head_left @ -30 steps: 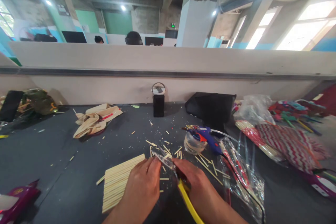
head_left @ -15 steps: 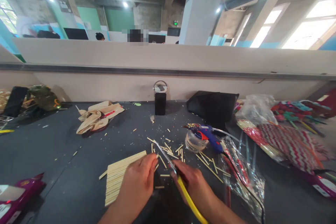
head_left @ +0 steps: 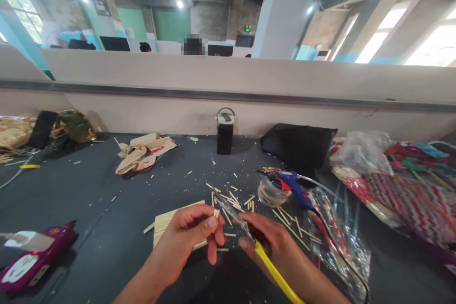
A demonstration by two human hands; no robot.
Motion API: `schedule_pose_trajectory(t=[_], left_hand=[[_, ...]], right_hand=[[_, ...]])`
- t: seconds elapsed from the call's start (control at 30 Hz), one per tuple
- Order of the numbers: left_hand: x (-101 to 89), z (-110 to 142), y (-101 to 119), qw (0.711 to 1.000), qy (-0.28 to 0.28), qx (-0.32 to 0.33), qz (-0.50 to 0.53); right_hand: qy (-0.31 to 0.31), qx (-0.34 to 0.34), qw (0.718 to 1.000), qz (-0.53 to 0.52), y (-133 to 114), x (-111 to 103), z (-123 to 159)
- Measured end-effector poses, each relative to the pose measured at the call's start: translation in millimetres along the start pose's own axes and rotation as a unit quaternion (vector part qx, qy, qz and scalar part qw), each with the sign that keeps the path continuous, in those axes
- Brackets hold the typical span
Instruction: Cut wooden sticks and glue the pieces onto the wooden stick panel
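Between the thumb and fingers of my left hand (head_left: 194,228) is a short pale wooden stick (head_left: 216,213), its end poking up. My right hand (head_left: 272,237) grips a yellow-handled tool (head_left: 274,270) with a long, narrow metal tip; I cannot tell whether it is scissors or pliers. The tip points up and left, just right of the stick. Under and behind my left hand lies a flat panel of sticks (head_left: 167,221) set side by side, partly hidden. Loose cut sticks (head_left: 228,204) are scattered beyond both hands.
A blue glue gun (head_left: 294,184) rests on a clear round container (head_left: 270,194). Plastic packaging (head_left: 338,242) and a cable lie to the right. Cloth (head_left: 142,154), a black phone-like block (head_left: 224,138) and a black pouch (head_left: 299,145) stand farther back. A purple power strip (head_left: 39,256) lies at left.
My left hand has turned and lifted off the stick panel, so the pinched stick shows more. The tool stays in my right hand, and the whole view has shifted slightly.
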State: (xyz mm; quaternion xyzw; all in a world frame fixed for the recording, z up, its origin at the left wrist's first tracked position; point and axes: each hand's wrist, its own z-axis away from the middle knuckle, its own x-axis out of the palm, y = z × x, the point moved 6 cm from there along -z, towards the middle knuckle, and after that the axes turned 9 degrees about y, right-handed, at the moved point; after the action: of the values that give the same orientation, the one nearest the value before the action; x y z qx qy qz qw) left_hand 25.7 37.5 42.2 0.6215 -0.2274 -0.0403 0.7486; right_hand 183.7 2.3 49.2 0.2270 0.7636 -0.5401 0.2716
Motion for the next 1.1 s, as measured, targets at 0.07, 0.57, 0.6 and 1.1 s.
schedule_pose_trajectory(t=[0.07,0.57,0.6,1.1], left_hand=[[1.8,1,0,1.0,-0.013,-0.007,0.011],[7.4,10,6,0.997,-0.048,0.027,-0.046],[7.5,11,6,0.997,-0.048,0.033,-0.049],[8.6,24,9,0.996,-0.039,0.064,-0.054]], right_hand=[[-0.011,0.002,1.0,0.002,-5,-1,0],[-0.064,-0.021,0.998,-0.003,-19,-10,6],[-0.061,-0.022,0.998,0.0,-20,-11,7],[0.015,-0.088,0.994,0.059,-20,-22,24]])
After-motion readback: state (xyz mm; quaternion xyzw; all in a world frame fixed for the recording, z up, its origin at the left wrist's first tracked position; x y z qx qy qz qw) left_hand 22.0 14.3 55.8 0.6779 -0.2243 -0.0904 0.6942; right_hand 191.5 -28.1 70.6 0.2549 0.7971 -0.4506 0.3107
